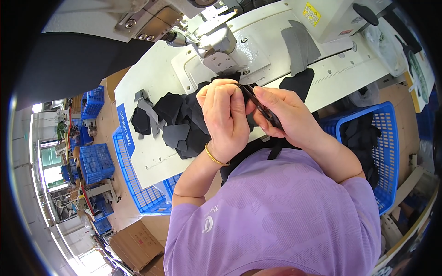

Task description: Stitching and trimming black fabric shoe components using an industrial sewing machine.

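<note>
Close together in front of my chest, both hands are raised over the near edge of a white sewing-machine table [159,158]. My right hand [290,112] is closed around dark thread snips [266,112], whose tips point toward my left fingers. My left hand [224,112] is closed in a pinch on a piece of black fabric, mostly hidden by the fingers. A loose pile of black fabric pieces [169,108] lies beside and behind my left hand, with a grey fabric piece [177,135] on it.
The sewing machine head [217,46] stands just beyond my hands. Grey fabric strips [298,46] and a black piece [298,83] lie to the right. A blue basket [390,152] with dark fabric stands at right, another blue basket [138,184] at left. A cardboard box [136,244] sits lower left.
</note>
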`<action>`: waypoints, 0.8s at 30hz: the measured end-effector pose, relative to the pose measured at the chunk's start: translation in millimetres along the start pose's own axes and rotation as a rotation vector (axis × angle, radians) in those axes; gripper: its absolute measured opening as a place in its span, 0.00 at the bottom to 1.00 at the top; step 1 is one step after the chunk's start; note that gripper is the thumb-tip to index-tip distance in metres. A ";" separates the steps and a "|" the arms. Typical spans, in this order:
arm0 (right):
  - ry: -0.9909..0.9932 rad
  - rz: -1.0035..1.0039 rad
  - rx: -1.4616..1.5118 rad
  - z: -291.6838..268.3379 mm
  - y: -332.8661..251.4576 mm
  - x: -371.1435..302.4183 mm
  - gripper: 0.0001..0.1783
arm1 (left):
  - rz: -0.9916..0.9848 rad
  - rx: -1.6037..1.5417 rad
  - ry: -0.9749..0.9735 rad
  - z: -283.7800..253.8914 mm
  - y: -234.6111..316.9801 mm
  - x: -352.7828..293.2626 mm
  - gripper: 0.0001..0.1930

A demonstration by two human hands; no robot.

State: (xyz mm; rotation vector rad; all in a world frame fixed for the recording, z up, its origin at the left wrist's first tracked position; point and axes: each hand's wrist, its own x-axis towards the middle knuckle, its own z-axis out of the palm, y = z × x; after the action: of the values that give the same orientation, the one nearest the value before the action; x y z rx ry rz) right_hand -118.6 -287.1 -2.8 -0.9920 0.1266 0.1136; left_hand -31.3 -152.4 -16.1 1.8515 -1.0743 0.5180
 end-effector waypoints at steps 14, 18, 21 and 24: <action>-0.002 0.011 0.016 -0.4 -0.8 -0.3 0.23 | 0.001 0.006 -0.006 0.9 0.4 0.0 0.02; 0.000 0.010 0.021 0.2 0.5 -0.8 0.23 | 0.017 0.011 -0.006 0.3 1.8 -0.6 0.03; 0.003 -0.003 0.035 0.7 1.1 -1.1 0.23 | 0.032 0.017 -0.008 0.0 2.1 -0.6 0.03; -0.010 -0.003 0.059 0.2 2.1 -0.8 0.23 | 0.058 0.027 -0.010 -0.9 2.0 0.1 0.03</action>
State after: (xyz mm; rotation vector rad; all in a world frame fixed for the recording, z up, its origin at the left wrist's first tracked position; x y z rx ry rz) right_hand -119.6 -285.9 -4.4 -0.9329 0.1188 0.1109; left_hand -32.9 -152.1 -14.6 1.8531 -1.1356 0.5602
